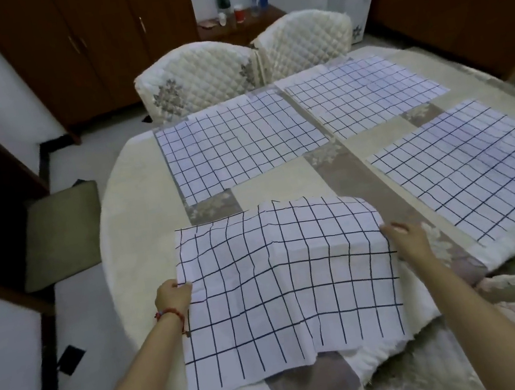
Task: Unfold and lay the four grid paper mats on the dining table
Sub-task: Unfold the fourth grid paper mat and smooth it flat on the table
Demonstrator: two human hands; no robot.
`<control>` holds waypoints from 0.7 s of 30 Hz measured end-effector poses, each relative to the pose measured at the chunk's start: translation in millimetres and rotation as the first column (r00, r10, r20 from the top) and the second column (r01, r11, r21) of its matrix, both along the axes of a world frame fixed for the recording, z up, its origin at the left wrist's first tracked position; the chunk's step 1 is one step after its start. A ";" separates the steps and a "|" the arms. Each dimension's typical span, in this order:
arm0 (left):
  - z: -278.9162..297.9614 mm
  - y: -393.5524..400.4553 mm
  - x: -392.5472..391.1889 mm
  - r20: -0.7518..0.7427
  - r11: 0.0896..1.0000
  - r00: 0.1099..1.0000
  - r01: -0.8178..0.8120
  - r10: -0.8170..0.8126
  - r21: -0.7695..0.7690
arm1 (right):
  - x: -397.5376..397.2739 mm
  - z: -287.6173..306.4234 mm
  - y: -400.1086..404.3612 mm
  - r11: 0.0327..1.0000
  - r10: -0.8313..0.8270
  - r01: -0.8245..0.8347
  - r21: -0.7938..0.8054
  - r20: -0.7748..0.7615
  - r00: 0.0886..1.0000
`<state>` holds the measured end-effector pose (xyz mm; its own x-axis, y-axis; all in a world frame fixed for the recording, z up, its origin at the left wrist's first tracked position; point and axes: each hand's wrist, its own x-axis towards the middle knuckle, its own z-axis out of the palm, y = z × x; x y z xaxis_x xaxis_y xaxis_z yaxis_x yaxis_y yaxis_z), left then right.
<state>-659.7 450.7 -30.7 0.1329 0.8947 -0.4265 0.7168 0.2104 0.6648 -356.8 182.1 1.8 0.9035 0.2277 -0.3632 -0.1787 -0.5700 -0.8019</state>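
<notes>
Chairs [249,59] beyond dining table [130,200], three mats [242,143] flat.

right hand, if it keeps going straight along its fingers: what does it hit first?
The right hand points up-left, fingers at the near mat edge. Straight on, it would first run onto that mat's raised, creased part. Beyond lies bare tablecloth, then the far-left mat. Depth is uncertain.

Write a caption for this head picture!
Both hands, left and right, lay the fourth white grid paper mat on the table.
</notes>
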 end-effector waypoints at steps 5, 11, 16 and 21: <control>0.3 11.0 10.0 -0.011 1.000 1.000 0.006 -0.006 0.009 | -0.3 -14.1 -2.5 0.991 0.069 -0.078 -0.107 -0.087 0.994; -11.3 20.3 10.6 -0.005 1.000 1.000 0.018 -0.018 0.002 | 11.1 -20.3 14.7 0.971 0.093 -0.074 -0.228 0.075 0.993; -19.6 17.6 9.4 0.007 0.999 1.000 0.028 -0.028 0.032 | 27.9 -25.6 20.9 0.983 0.025 -0.009 -0.182 0.088 0.996; -18.6 2.2 7.5 0.021 0.998 0.998 -0.064 0.064 0.013 | 38.8 -26.2 12.6 0.997 -0.078 0.078 -0.025 0.004 0.997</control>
